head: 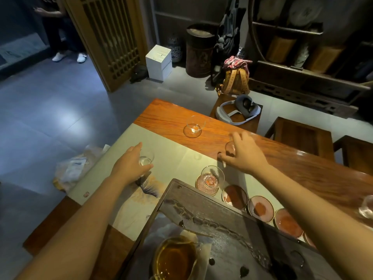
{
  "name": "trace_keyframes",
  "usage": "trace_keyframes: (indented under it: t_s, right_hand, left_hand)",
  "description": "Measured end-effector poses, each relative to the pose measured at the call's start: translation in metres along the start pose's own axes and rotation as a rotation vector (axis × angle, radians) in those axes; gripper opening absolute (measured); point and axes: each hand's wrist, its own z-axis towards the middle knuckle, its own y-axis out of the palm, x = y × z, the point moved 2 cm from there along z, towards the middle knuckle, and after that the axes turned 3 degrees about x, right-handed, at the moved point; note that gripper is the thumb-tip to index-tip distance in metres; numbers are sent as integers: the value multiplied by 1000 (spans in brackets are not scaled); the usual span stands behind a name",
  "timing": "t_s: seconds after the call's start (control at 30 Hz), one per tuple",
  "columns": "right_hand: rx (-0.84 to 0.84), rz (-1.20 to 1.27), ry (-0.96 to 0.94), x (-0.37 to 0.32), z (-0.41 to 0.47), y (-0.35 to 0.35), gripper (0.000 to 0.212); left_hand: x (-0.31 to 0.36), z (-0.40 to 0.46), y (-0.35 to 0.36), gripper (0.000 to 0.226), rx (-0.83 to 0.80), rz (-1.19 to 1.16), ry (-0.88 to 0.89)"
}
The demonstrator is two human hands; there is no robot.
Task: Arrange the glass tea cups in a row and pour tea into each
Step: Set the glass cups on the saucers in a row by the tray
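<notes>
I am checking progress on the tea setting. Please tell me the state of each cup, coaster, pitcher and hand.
Left hand: grips a glass cup, empty.
Right hand: fingers curled over a second cup.
Far cup: empty, alone on wood.
Cup on coaster: upright, empty.
Other coasters: bare.
Pitcher: holds amber tea.

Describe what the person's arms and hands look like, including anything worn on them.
Both forearms are bare as far as the picture shows: no sleeves or cuffs in view. The left hand and right hand wear no gloves, and no watch, bracelet or ring shows on the sides visible. Nails look short and unpainted where seen.
</notes>
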Motion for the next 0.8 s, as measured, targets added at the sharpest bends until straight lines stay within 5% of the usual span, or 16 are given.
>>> trace_keyframes:
  t_s: [0.2, 0.5, 0.8]
  right_hand:
    - [-160, -29, 183, 40, 39, 4, 94]
    - [-117, 58, 262, 54, 39, 20, 49]
    - [7, 204, 255, 69, -48, -65, 65]
  left_hand:
    - [-3, 1, 2, 94, 28, 14, 4]
    - [10, 1, -9, 96, 73, -63, 16]
    - [135, -25, -41, 101, 38, -154, 339]
